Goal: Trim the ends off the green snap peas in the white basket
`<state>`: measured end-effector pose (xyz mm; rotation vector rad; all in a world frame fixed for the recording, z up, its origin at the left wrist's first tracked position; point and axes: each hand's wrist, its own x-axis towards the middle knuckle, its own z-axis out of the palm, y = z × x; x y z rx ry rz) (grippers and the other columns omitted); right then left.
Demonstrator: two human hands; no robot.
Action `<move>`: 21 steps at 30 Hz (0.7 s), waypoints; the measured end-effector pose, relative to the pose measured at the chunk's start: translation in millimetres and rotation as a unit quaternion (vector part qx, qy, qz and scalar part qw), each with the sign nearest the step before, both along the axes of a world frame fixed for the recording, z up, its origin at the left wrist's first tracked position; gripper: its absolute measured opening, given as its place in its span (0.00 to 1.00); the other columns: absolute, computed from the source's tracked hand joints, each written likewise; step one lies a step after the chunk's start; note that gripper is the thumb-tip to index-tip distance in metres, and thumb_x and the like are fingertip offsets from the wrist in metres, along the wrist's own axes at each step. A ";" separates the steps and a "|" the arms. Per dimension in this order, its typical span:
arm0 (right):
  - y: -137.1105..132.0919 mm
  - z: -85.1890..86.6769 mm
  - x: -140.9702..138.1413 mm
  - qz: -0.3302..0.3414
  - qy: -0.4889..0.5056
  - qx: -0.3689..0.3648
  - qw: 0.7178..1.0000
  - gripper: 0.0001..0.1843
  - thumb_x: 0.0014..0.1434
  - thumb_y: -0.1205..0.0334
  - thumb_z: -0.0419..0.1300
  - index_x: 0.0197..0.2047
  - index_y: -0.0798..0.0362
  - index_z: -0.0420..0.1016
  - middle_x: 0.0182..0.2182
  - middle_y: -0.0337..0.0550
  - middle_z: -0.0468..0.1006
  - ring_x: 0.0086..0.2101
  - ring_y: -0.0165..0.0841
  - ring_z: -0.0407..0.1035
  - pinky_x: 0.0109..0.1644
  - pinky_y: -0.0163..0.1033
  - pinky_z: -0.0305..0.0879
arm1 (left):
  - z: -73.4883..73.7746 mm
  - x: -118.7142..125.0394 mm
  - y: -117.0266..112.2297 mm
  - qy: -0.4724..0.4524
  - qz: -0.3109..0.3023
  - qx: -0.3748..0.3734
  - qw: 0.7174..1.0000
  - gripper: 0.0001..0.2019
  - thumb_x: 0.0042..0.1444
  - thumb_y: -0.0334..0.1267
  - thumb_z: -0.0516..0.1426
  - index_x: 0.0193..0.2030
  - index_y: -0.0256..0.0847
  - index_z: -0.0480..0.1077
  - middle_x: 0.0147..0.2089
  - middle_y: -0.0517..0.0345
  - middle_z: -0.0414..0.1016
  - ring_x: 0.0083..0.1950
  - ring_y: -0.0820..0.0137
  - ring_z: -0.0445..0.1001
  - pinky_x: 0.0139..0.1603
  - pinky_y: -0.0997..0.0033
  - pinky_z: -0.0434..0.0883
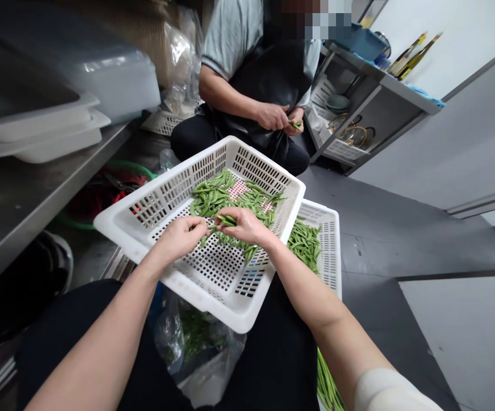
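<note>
A white slotted plastic basket (123,228) rests on my lap, and a heap of green pea pods (226,197) lies in its far half. My left hand (181,235) and my right hand (243,225) meet over the basket's middle, both closed in a pinch on one green pod (224,220) held between them. A second white basket (331,240) sits lower to the right, holding more pods (305,242). Below the first basket, between my knees, hangs a clear plastic bag (200,354) with green scraps in it.
A person in a dark apron sits opposite, their hands (279,119) working a pod. A steel counter (25,194) with white tubs (37,131) runs along the left. A metal shelf (380,97) with bowls and bottles stands at the back right. Grey floor lies to the right.
</note>
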<state>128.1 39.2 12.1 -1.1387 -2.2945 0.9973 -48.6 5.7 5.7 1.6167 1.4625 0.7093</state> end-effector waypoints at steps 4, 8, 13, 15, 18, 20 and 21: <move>-4.6 -1.0 -3.5 0.004 -0.029 0.049 0.998 0.07 0.51 0.69 0.58 0.36 0.56 0.74 0.36 0.44 0.76 0.37 0.32 0.68 0.42 0.35 0.59 | 1.4 0.3 -0.1 0.007 0.008 0.011 1.000 0.12 0.43 0.43 0.48 0.15 0.41 0.62 0.16 0.65 0.56 0.23 0.73 0.57 0.26 0.74 0.54; -7.1 -1.9 -7.9 -0.009 0.032 0.014 0.999 0.04 0.52 0.68 0.59 0.33 0.56 0.75 0.34 0.43 0.75 0.37 0.32 0.68 0.43 0.36 0.59 | 2.9 -1.2 0.2 -0.047 0.014 -0.016 0.999 0.10 0.41 0.43 0.50 0.17 0.41 0.62 0.16 0.66 0.54 0.22 0.75 0.55 0.24 0.74 0.52; -1.3 0.1 -6.4 -0.102 0.311 -0.180 0.927 0.13 0.47 0.56 0.66 0.31 0.54 0.70 0.21 0.31 0.65 0.21 0.22 0.56 0.24 0.29 0.51 | 5.6 -0.8 -0.9 -0.169 0.025 -0.067 0.983 0.08 0.40 0.41 0.50 0.19 0.40 0.63 0.15 0.68 0.51 0.20 0.76 0.49 0.21 0.75 0.48; 3.3 0.8 -1.3 -0.157 0.422 -0.248 0.858 0.16 0.45 0.54 0.67 0.31 0.53 0.66 0.18 0.27 0.59 0.16 0.19 0.48 0.19 0.27 0.42 | 7.2 -2.4 -1.7 -0.171 0.006 -0.078 0.982 0.07 0.39 0.40 0.50 0.18 0.40 0.62 0.15 0.68 0.52 0.20 0.76 0.49 0.21 0.75 0.47; 7.4 1.0 5.4 -0.200 0.494 -0.306 0.789 0.20 0.41 0.56 0.68 0.29 0.53 0.61 0.17 0.26 0.59 0.14 0.17 0.45 0.17 0.25 0.37 | 8.3 -6.1 -2.4 -0.137 -0.033 -0.091 0.986 0.08 0.39 0.41 0.50 0.17 0.40 0.63 0.16 0.66 0.54 0.20 0.76 0.52 0.22 0.75 0.49; 5.8 0.8 5.5 -0.195 0.495 -0.335 0.778 0.20 0.40 0.57 0.69 0.28 0.53 0.60 0.17 0.26 0.62 0.14 0.16 0.46 0.17 0.25 0.37 | 7.4 -6.1 -2.8 -0.110 -0.025 -0.081 0.990 0.10 0.42 0.43 0.51 0.20 0.39 0.66 0.16 0.66 0.56 0.21 0.75 0.54 0.23 0.74 0.51; 3.9 0.7 4.0 -0.187 0.491 -0.345 0.778 0.20 0.40 0.57 0.69 0.28 0.53 0.60 0.17 0.27 0.62 0.14 0.16 0.46 0.17 0.24 0.37 | 6.5 -4.8 -3.1 -0.107 -0.015 -0.071 0.992 0.12 0.44 0.45 0.51 0.22 0.39 0.67 0.17 0.66 0.57 0.21 0.75 0.54 0.23 0.74 0.51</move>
